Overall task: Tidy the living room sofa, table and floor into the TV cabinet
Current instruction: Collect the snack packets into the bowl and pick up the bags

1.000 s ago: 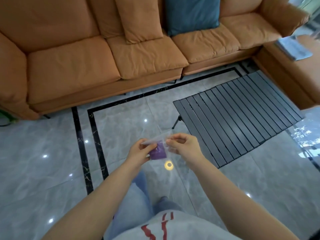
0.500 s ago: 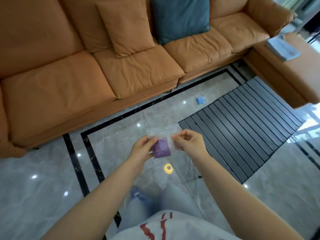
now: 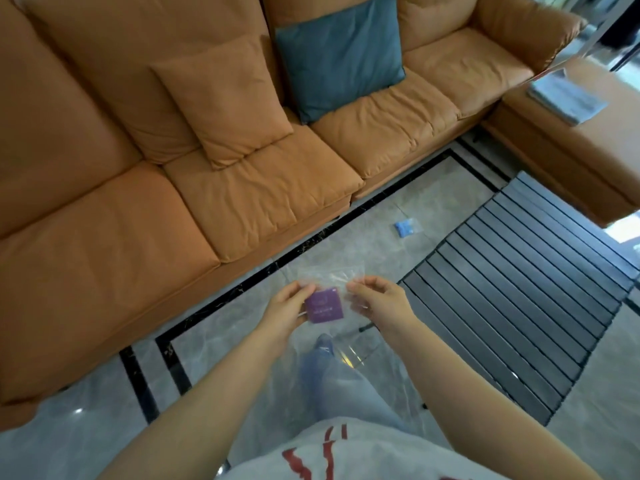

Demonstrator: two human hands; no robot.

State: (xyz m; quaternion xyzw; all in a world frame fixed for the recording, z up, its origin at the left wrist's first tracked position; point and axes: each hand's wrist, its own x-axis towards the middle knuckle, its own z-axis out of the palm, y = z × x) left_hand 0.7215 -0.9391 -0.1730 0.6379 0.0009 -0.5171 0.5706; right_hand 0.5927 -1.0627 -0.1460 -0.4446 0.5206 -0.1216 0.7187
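In front of me both hands hold a clear plastic bag (image 3: 349, 344) that hangs down over my legs. My left hand (image 3: 285, 311) pinches a small purple packet (image 3: 325, 305) together with the bag's left top edge. The bag's right top edge is pinched by my right hand (image 3: 377, 299). On the floor near the dark slatted table (image 3: 519, 320) lies a small blue packet (image 3: 406, 228). The orange sofa (image 3: 207, 188) carries an orange cushion (image 3: 225, 98) and a blue cushion (image 3: 337, 53).
An orange ottoman (image 3: 588, 143) at the right holds folded grey cloth or papers (image 3: 566, 100). Grey marble floor (image 3: 86, 427) with a black inlay border lies between sofa and table. My foot (image 3: 323, 344) is below the bag.
The view has swung toward the sofa and I have stepped closer. The blue packet on the floor has come into sight. The purple packet sits lower in my left fingers, against the bag.
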